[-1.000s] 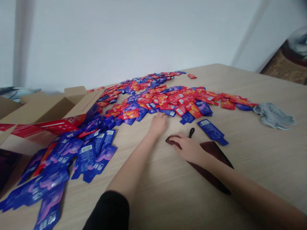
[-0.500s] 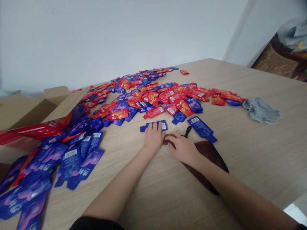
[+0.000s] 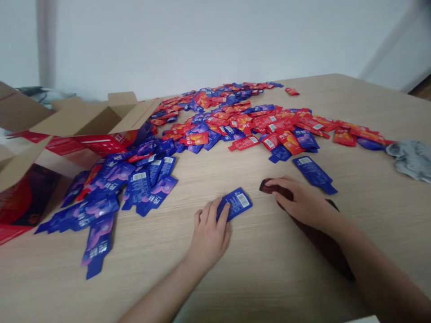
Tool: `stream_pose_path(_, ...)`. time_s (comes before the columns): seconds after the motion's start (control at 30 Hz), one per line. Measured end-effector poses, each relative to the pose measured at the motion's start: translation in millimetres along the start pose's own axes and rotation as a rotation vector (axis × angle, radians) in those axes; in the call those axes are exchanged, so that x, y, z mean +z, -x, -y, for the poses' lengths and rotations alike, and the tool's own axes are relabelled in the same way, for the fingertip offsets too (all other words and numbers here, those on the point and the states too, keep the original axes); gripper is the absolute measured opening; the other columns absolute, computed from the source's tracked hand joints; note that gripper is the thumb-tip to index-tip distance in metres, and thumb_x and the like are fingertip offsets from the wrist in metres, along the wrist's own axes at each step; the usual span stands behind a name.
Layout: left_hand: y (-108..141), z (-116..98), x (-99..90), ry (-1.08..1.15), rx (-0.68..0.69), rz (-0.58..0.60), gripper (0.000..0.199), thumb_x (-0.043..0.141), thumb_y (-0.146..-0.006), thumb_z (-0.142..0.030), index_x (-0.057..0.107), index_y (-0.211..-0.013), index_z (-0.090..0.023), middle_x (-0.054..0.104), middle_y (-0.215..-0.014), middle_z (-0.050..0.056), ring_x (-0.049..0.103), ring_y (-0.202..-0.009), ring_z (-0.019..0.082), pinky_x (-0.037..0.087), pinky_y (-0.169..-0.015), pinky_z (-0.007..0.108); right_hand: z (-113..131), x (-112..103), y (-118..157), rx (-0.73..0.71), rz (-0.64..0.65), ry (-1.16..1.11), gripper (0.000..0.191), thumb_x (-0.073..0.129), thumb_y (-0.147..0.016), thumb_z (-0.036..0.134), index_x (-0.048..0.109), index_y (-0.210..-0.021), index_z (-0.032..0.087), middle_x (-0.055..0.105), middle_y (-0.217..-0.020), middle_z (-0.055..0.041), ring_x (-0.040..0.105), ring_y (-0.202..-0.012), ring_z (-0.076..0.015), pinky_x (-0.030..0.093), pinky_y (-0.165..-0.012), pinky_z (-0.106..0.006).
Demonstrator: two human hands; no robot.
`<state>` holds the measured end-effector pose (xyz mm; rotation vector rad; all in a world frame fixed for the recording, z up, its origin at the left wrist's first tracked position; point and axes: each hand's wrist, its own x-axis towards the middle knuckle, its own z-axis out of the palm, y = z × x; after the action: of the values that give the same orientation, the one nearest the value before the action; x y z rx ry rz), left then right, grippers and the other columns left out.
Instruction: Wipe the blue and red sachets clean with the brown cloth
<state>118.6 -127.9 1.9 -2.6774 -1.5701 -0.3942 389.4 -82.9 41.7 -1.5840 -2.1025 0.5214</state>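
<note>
My left hand point(image 3: 208, 231) grips one end of a blue sachet point(image 3: 242, 201), whose white barcode faces up close to the tabletop. The thumb and fingertips overlap its near left part. To the right, my right hand point(image 3: 303, 202) has its fingers closed on the edge of a dark brown, black-edged flat piece point(image 3: 283, 190) that looks like a fabric pouch. Its far end sticks out past the fingertips, and my hand and forearm hide much of the rest. Just beyond that hand a single blue sachet point(image 3: 314, 173) lies flat, barcode side up.
Heaps of red and blue sachets point(image 3: 249, 121) spread along the back of the table point(image 3: 256, 278). Open cardboard boxes point(image 3: 97, 121) stand at the left, with a pile of mostly blue sachets point(image 3: 111, 179) beside them. A crumpled grey glove point(image 3: 412, 159) lies far right.
My view has turned left, showing more of the boxes. My hands have moved apart. The left has drawn the blue sachet nearer and tilted it; the right has lifted the dark piece's edge.
</note>
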Motion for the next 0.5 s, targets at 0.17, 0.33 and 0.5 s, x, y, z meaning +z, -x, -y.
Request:
stream_pose_path(0.17, 22, -3, -2.3, -0.078, -0.092, 0.014, 0.048, 0.048, -0.091, -0.026, 0.051, -0.136, -0.011, 0.057, -0.132, 0.018, 0.053, -0.115, 0.032, 0.044, -0.091, 0.047, 67, 30, -16, -0.091, -0.042, 0.043, 0.034, 0.044, -0.093, 0.026, 0.060, -0.123, 0.026, 0.059, -0.124, -0.0078, 0.061, -0.102, -0.0218, 0.049, -0.086, -0.036)
stream_pose_path(0.33, 29, 1, 5.5, -0.121, -0.082, 0.047, 0.045, 0.047, -0.093, -0.030, 0.056, -0.131, -0.009, 0.058, -0.134, 0.018, 0.053, -0.122, 0.031, 0.044, -0.095, 0.046, 103, 85, -21, -0.321, 0.144, 0.342, 0.028, 0.045, -0.094, 0.026, 0.065, -0.113, 0.025, 0.060, -0.108, -0.0105, 0.055, -0.097, -0.0263, 0.044, -0.080, -0.039)
stream_pose_path(0.5, 32, -3, 5.4, -0.112, -0.083, 0.075, 0.050, 0.043, -0.094, -0.029, 0.048, -0.140, -0.012, 0.051, -0.143, 0.015, 0.052, -0.127, 0.028, 0.045, -0.099, 0.043, 65, 84, -17, -0.176, 0.120, 0.394, 0.029, 0.041, -0.096, 0.029, 0.064, -0.113, 0.023, 0.057, -0.111, -0.0115, 0.054, -0.097, -0.0249, 0.043, -0.081, -0.037)
